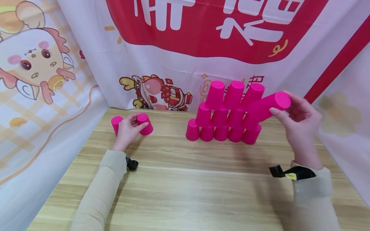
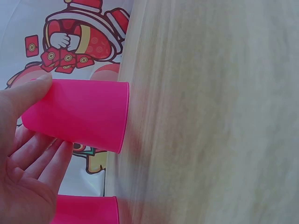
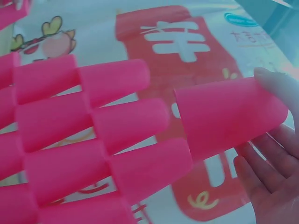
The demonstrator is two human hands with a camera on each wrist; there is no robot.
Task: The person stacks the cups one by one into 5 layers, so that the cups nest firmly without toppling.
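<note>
My left hand (image 1: 128,131) grips an upside-down pink cup (image 1: 145,125) by its upper part, thumb on one side and fingers on the other. In the left wrist view this cup (image 2: 88,112) has its rim right at the tabletop. A second pink cup (image 1: 116,123) stands just left of that hand, partly hidden by it. My right hand (image 1: 304,120) pinches a tilted pink cup (image 1: 279,101) near its closed end. In the right wrist view the held cup's (image 3: 229,119) rim is close to the top row of a stack of inverted pink cups (image 1: 221,117).
The stack stands in three staggered rows, three cups on top and several in each row below, on a wooden table (image 1: 185,192). A printed cloth (image 1: 179,54) hangs behind it, with another cloth (image 1: 37,106) on the left. A black strap (image 1: 302,172) sits on the right wrist.
</note>
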